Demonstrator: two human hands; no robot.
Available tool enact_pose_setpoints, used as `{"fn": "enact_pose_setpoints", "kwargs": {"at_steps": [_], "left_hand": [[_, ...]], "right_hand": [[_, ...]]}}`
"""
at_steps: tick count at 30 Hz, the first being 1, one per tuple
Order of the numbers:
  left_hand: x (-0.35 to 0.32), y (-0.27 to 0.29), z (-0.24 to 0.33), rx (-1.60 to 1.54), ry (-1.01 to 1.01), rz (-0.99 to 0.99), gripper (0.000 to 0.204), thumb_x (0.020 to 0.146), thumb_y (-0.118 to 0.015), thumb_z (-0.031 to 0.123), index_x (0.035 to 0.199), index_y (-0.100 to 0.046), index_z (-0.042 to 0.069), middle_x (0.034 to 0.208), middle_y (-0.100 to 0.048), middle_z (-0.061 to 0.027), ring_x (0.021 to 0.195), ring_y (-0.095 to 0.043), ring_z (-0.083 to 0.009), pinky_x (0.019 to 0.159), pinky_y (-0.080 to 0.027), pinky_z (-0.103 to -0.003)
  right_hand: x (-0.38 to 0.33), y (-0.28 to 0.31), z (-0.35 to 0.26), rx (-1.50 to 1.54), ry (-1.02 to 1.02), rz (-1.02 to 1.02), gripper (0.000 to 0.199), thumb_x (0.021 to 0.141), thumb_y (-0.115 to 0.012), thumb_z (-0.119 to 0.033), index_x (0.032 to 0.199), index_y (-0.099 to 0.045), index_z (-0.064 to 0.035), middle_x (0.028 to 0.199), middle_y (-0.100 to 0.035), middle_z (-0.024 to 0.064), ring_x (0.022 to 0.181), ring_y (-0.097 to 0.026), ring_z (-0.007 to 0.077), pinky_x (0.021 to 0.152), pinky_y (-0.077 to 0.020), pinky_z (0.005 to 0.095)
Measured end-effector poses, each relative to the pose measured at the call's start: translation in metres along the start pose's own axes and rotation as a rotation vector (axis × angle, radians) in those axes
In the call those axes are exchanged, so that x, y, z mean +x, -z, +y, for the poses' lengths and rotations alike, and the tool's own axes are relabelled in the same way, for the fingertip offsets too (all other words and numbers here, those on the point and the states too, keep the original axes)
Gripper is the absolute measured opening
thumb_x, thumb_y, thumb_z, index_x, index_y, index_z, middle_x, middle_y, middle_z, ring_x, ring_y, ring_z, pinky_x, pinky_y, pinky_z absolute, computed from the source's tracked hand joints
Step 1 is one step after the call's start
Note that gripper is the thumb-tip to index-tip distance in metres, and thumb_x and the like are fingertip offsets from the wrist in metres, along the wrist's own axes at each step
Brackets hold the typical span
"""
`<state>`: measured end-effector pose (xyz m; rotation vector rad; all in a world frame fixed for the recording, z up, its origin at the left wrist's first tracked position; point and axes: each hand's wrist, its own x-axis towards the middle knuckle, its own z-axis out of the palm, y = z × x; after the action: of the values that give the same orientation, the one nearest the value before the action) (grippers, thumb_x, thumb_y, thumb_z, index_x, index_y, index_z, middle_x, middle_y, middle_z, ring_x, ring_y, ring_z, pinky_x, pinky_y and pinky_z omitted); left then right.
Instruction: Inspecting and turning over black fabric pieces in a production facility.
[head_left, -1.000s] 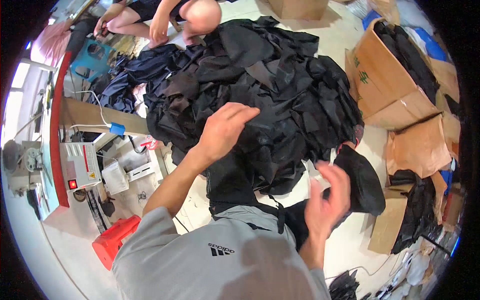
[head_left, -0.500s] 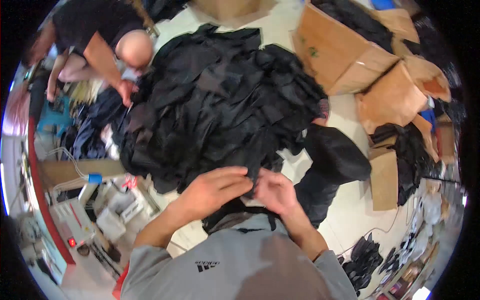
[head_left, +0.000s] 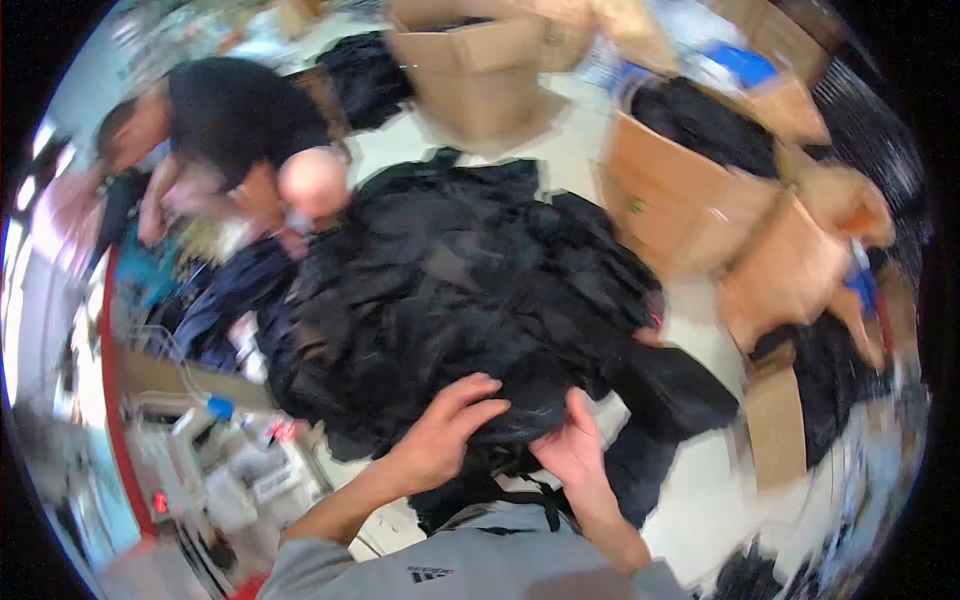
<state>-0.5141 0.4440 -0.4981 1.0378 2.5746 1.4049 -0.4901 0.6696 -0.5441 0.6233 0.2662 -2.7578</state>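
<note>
In front of me lies a large heap of black cloth pieces (head_left: 430, 270). At its near edge a black cloth piece (head_left: 525, 402) stretches between my hands. My left hand (head_left: 445, 430) has its fingers and thumb bent round the left side of this piece. On the other side, my right hand (head_left: 575, 448) grips its lower right edge, thumb pointing up. The fingertips of both hands are partly hidden by the dark cloth, and motion blurs the picture. More black fabric (head_left: 500, 495) hangs close to my body below the hands.
A person in black (head_left: 245, 115) bends over dark blue cloth (head_left: 230, 300) at the left. Cardboard boxes stand at the far side (head_left: 470, 80) and right (head_left: 680, 210), the right one filled with black cloth. A cluttered workbench (head_left: 230, 480) is near left.
My hands have moved apart, with the black cloth piece spread wider between them. The view has tilted up, showing more of the far boxes. The other person still bends over the cloth.
</note>
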Motion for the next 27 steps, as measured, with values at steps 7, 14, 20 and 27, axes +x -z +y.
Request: {"fn": "enact_pose_setpoints", "kwargs": {"at_steps": [7, 14, 20, 27], "left_hand": [[-0.058, -0.044, -0.040, 0.059, 0.286, 0.402, 0.059, 0.082, -0.056, -0.003, 0.139, -0.049, 0.004, 0.142, -0.045, -0.0201, 0.135, -0.044, -0.0384, 0.113, -0.038, -0.045], [-0.044, -0.095, -0.048, -2.513, 0.692, -0.010, 0.097, 0.086, -0.056, 0.075, 0.145, -0.044, -0.001, 0.144, -0.053, -0.0159, 0.132, -0.050, -0.0312, 0.115, -0.036, -0.045], [0.006, -0.061, -0.041, -2.480, 0.166, 0.298, 0.080, 0.087, -0.064, 0.065, 0.139, -0.054, 0.005, 0.142, -0.058, -0.0098, 0.132, -0.051, -0.0287, 0.117, -0.033, -0.045], [-0.007, -0.043, -0.055, -2.387, 0.070, 0.227, 0.047, 0.096, -0.062, 0.049, 0.123, -0.061, 0.010, 0.110, -0.068, -0.0042, 0.108, -0.061, -0.0194, 0.093, -0.046, -0.033]], "right_hand": [[0.023, 0.003, 0.024, -0.024, -0.074, 0.129, 0.059, 0.092, -0.069, -0.047, 0.134, -0.058, -0.0077, 0.133, -0.063, 0.0085, 0.123, -0.057, 0.0293, 0.111, -0.0412, 0.0496], [0.026, -0.019, 0.022, -0.067, -0.089, 0.137, 0.061, 0.087, -0.077, -0.039, 0.136, -0.057, -0.0087, 0.138, -0.060, 0.0078, 0.127, -0.054, 0.0285, 0.113, -0.0383, 0.0486], [-0.024, -0.055, 0.003, -0.051, -0.020, 0.048, 0.066, 0.086, -0.078, -0.032, 0.141, -0.052, -0.0058, 0.142, -0.056, 0.0121, 0.131, -0.053, 0.0298, 0.113, -0.0398, 0.0507], [-0.045, -0.048, -0.039, -0.325, 0.530, 0.180, 0.068, 0.094, -0.060, -0.052, 0.133, -0.057, 0.0029, 0.140, -0.057, 0.0188, 0.129, -0.052, 0.0382, 0.111, -0.0393, 0.0525]]}}
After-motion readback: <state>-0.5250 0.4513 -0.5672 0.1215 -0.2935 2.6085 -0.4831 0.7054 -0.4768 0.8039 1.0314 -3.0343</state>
